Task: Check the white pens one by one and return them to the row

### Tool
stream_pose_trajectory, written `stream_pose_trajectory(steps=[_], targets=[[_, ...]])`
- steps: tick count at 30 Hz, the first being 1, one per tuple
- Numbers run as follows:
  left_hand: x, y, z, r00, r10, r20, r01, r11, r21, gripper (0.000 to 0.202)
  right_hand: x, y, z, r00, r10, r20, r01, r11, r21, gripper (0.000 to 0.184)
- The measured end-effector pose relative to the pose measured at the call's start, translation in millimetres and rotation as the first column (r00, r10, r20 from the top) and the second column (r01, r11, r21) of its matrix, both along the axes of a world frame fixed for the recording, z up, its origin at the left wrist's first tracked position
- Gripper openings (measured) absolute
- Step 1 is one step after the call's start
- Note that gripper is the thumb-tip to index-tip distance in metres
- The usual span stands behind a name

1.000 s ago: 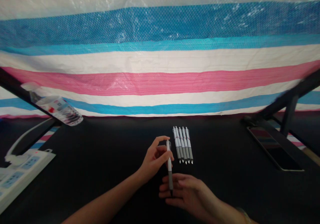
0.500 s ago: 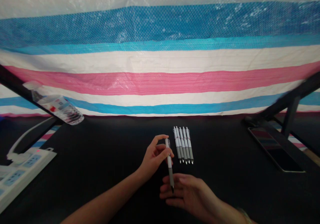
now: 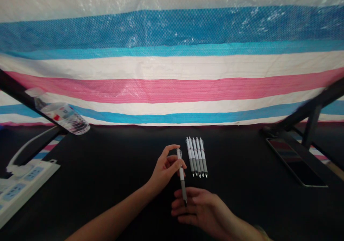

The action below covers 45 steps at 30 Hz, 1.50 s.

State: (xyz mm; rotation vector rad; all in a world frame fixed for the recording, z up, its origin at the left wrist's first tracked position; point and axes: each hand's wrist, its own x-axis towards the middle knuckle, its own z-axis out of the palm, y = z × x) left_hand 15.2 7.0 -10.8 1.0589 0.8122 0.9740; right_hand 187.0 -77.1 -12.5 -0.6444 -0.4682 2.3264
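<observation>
My left hand [image 3: 163, 169] pinches a white and grey pen [image 3: 181, 176] near its top, thumb and fingers closed round the barrel. The pen hangs almost upright, its tip over the palm of my right hand [image 3: 199, 208]. That right hand lies below it on the black table [image 3: 113, 169], palm up, fingers loosely spread and holding nothing. Just right of the held pen, several matching pens [image 3: 196, 156] lie side by side in a neat row on the table, tips toward me.
A clear water bottle [image 3: 60, 113] leans at the left. A white power strip [image 3: 18, 187] sits at the near left edge. A dark phone [image 3: 294, 160] lies at the right by a black stand leg [image 3: 311, 126]. A striped tarp [image 3: 172, 72] hangs behind.
The held pen has tilted slightly, its top shifting a little left. Both hands stay almost where they were.
</observation>
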Motion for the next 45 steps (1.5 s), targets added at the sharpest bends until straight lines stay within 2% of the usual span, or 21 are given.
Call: stream_pose_trajectory(steps=[3, 6, 8, 10, 11, 12, 13, 14, 16, 17, 19, 25, 29, 31, 32, 34, 36, 38, 39, 42, 45], targets=[[0.1, 1.1, 4.7, 1.0, 0.017, -0.024, -0.016, 1.0, 0.021, 0.046, -1.2, 0.3, 0.4, 0.998, -0.002, 0.06, 0.001, 1.0, 0.023, 0.047], [-0.8, 4.0, 14.1, 0.998, 0.028, -0.051, -0.025, 0.998, 0.053, 0.046, -1.1, 0.8, -4.5, 0.97, -0.019, 0.241, -0.003, 0.996, 0.089, 0.05], [-2.2, 9.0, 21.0, 0.994, 0.053, -0.091, -0.046, 0.996, 0.081, 0.05, 2.2, 2.1, -7.8, 0.901, -0.083, 0.425, -0.014, 0.975, 0.222, 0.049], [-3.4, 17.6, 25.3, 0.984, 0.081, -0.158, -0.061, 0.99, 0.123, 0.054, 8.4, 5.1, -7.7, 0.75, -0.247, 0.614, -0.065, 0.896, 0.439, 0.044], [-3.6, 23.2, 26.1, 0.974, 0.089, -0.21, -0.058, 0.987, 0.149, 0.055, 12.3, 7.4, -6.2, 0.633, -0.366, 0.682, -0.139, 0.813, 0.566, 0.037], [-3.3, 29.6, 25.7, 0.958, 0.093, -0.271, -0.044, 0.983, 0.18, 0.054, 16.4, 10.4, -4.0, 0.512, -0.501, 0.698, -0.246, 0.692, 0.678, 0.031], [-2.4, 36.3, 24.4, 0.934, 0.11, -0.34, -0.034, 0.974, 0.224, 0.053, 20.4, 13.8, -1.7, 0.414, -0.634, 0.653, -0.365, 0.541, 0.758, 0.028], [-0.8, 43.1, 22.2, 0.906, 0.129, -0.402, -0.021, 0.964, 0.264, 0.051, 23.9, 17.7, 0.2, 0.35, -0.744, 0.57, -0.475, 0.384, 0.792, 0.029], [4.3, 55.5, 16.2, 0.83, 0.156, -0.536, 0.039, 0.942, 0.334, 0.048, 29.2, 25.8, 1.4, 0.299, -0.861, 0.412, -0.671, 0.117, 0.732, 0.036], [7.3, 60.5, 12.9, 0.779, 0.192, -0.597, 0.06, 0.925, 0.375, 0.047, 30.8, 29.6, 0.4, 0.29, -0.889, 0.354, -0.746, 0.022, 0.666, 0.038], [13.1, 67.4, 6.5, 0.738, 0.228, -0.635, 0.063, 0.914, 0.401, 0.046, 31.8, 35.8, -4.4, 0.264, -0.92, 0.289, -0.837, -0.07, 0.542, 0.036], [13.3, 59.5, -4.4, 0.695, 0.261, -0.67, 0.053, 0.911, 0.41, 0.057, 27.1, 41.2, -14.4, 0.235, -0.958, 0.167, -0.897, -0.147, 0.417, 0.018], [-0.6, 34.2, -3.0, 0.728, 0.166, -0.665, 0.076, 0.945, 0.319, 0.055, 25.3, 40.4, -11.4, 0.267, -0.952, 0.151, -0.893, -0.186, 0.409, 0.013], [-7.3, 20.0, 0.6, 0.722, 0.083, -0.687, 0.153, 0.949, 0.275, 0.052, 25.3, 39.8, -10.5, 0.281, -0.948, 0.146, -0.892, -0.202, 0.404, 0.012], [-9.9, 13.8, 2.5, 0.691, 0.063, -0.72, 0.221, 0.93, 0.294, 0.047, 25.3, 39.4, -10.3, 0.284, -0.947, 0.15, -0.894, -0.205, 0.398, 0.011], [-12.8, 4.6, 5.2, 0.598, 0.128, -0.791, 0.381, 0.823, 0.421, 0.043, 25.3, 38.4, -9.9, 0.278, -0.946, 0.166, -0.902, -0.198, 0.383, 0.01], [-13.1, 0.4, 5.0, 0.532, 0.24, -0.812, 0.527, 0.657, 0.539, 0.039, 25.3, 37.3, -9.0, 0.273, -0.945, 0.179, -0.909, -0.193, 0.369, 0.009], [-12.6, 0.2, 1.7, 0.503, 0.332, -0.798, 0.624, 0.499, 0.601, 0.033, 25.4, 36.3, -7.3, 0.277, -0.943, 0.184, -0.909, -0.195, 0.368, 0.009], [-12.6, 0.9, -0.5, 0.497, 0.364, -0.788, 0.653, 0.44, 0.616, 0.03, 25.6, 35.8, -6.2, 0.28, -0.941, 0.19, -0.908, -0.195, 0.371, 0.009], [-14.8, 3.8, -5.9, 0.51, 0.388, -0.768, 0.69, 0.348, 0.634, 0.024, 26.4, 34.9, -2.1, 0.285, -0.935, 0.212, -0.905, -0.19, 0.38, 0.012], [-19.1, 5.4, -7.0, 0.545, 0.349, -0.762, 0.682, 0.344, 0.645, 0.022, 26.4, 34.5, 3.9, 0.309, -0.926, 0.216, -0.886, -0.199, 0.418, 0.014]])
